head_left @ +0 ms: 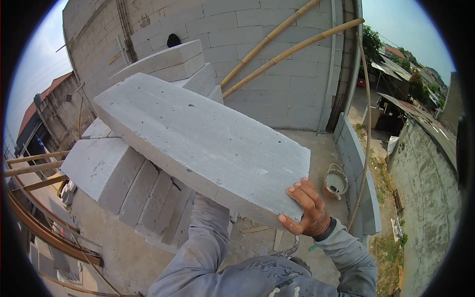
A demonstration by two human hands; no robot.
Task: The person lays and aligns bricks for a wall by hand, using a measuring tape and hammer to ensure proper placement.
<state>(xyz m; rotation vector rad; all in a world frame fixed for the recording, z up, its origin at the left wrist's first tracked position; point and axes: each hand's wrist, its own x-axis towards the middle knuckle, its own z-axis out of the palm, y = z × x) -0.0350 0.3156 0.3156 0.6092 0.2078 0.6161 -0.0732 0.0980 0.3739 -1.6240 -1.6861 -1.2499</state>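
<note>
A long, pale grey aerated concrete block (203, 143) spans the middle of the view, tilted, with small pits in its broad face. My right hand (307, 210) grips its near right end, thumb on the lower side and fingers over the top edge. My left sleeve (208, 222) runs up to the block's underside; that hand is hidden behind the block, so its fingers and hold cannot be seen. Just behind and to the left stands a stack of similar blocks (99, 168). More stacked blocks (183, 62) rise beyond the block's far end.
A block wall (287, 69) stands ahead, with bamboo poles (297, 47) leaning across it. On the concrete floor a bucket (335, 182) sits by a low block parapet (358, 173) at right. Wood scraps (277, 240) lie near my body. Timber framing (37, 166) is at left.
</note>
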